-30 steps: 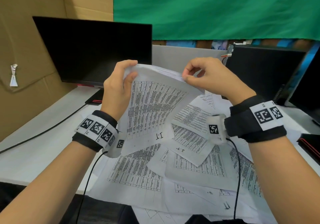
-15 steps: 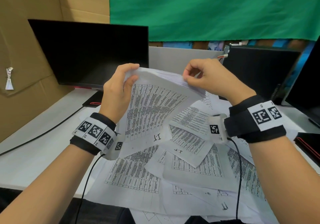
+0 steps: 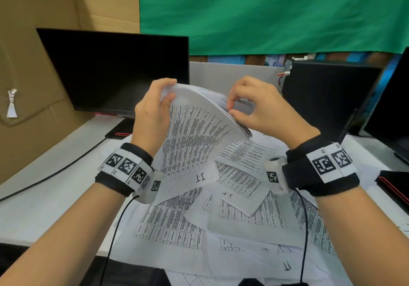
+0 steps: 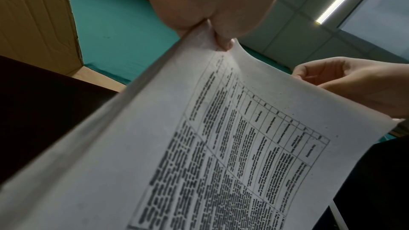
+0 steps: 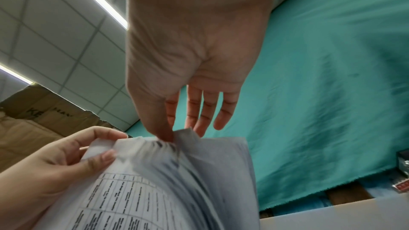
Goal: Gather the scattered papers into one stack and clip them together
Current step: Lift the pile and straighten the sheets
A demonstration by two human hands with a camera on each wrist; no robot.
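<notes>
Papers [image 3: 194, 135] are bowing above the table [image 3: 44, 199], the left hand [image 3: 152, 117] pinching their top-left corner, the right hand [image 3: 256, 106] pinching the top edge; loose sheets [image 3: 239, 199] are lying scattered beneath.

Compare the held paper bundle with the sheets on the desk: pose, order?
The held bundle is lifted and bowed, its corners pinched by the left hand and right hand; the loose sheets lie flat on the desk.
The bundle's pages are stacked; the loose sheets overlap at skewed angles.
Both carry printed tables.
</notes>
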